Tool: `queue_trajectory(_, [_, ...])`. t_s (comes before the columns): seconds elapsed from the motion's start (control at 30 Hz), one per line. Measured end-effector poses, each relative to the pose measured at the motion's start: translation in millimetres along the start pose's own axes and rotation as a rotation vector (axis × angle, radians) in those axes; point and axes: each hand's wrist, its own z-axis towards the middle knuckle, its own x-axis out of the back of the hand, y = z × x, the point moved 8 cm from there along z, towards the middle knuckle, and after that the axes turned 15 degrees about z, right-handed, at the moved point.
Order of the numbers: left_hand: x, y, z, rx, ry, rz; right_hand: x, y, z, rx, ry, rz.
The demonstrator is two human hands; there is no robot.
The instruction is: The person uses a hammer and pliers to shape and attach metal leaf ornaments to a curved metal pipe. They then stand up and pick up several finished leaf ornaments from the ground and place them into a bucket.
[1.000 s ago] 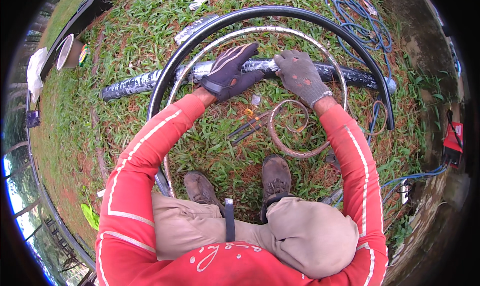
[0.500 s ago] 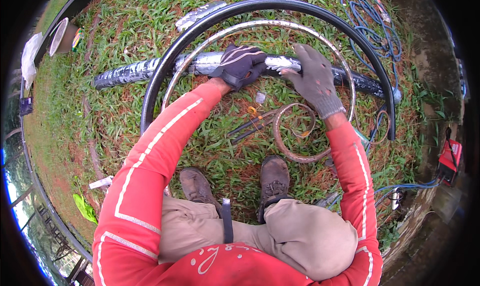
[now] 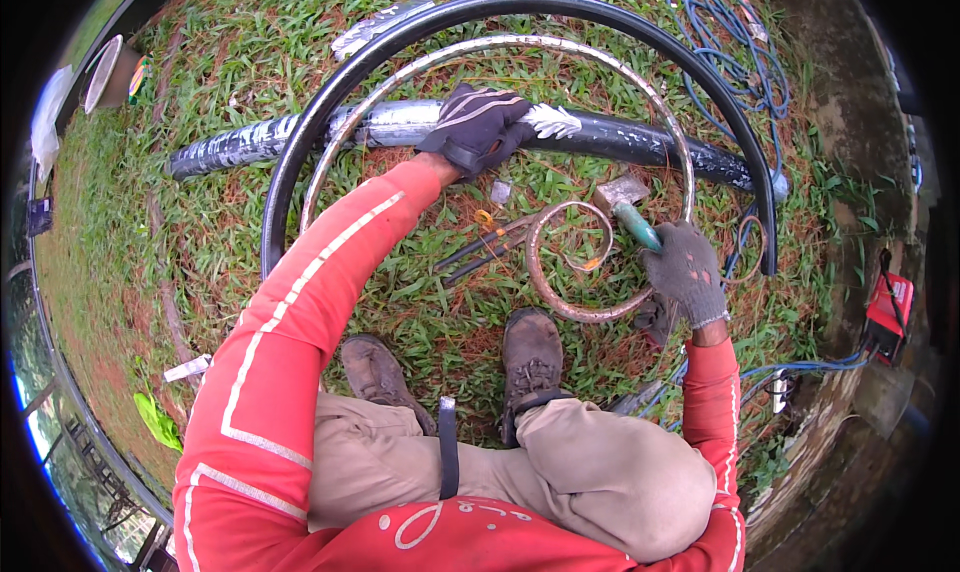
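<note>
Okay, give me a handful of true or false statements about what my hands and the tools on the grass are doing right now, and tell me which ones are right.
1. The left hand rests on the long black pipe. True.
2. The right hand is empty. False: it grips the green handle of a hammer.
3. Both hands are bare. False: both wear dark work gloves.
4. A small rusty ring lies on the grass in front of the shoes. True.
5. The pliers are held in the left hand. False: they lie on the grass beside the rusty ring.
</note>
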Motion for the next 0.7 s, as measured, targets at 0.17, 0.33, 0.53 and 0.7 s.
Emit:
queue_trajectory(0.17, [-3.6, -19.5, 5.3, 0.097, 0.005, -0.134, 36.7, -36.9, -17.1, 0.108, 0.215, 0.361])
queue_trajectory(0.33, [-9.1, -25.0, 9.1, 0.203, -0.096, -0.233, 61.3, -63.4, 7.4, 0.371, 0.488, 0.410])
queue_trajectory(0.53, [-12.2, -32.3, 6.2, 0.186, -0.189, -0.242, 54.1, -76.0, 52.5, 0.512, 0.652, 0.358])
queue_trajectory(0.7, [-9.8, -27.1, 5.6, 0.150, -0.185, -0.184, 47.5, -61.4, 76.8, 0.283, 0.399, 0.098])
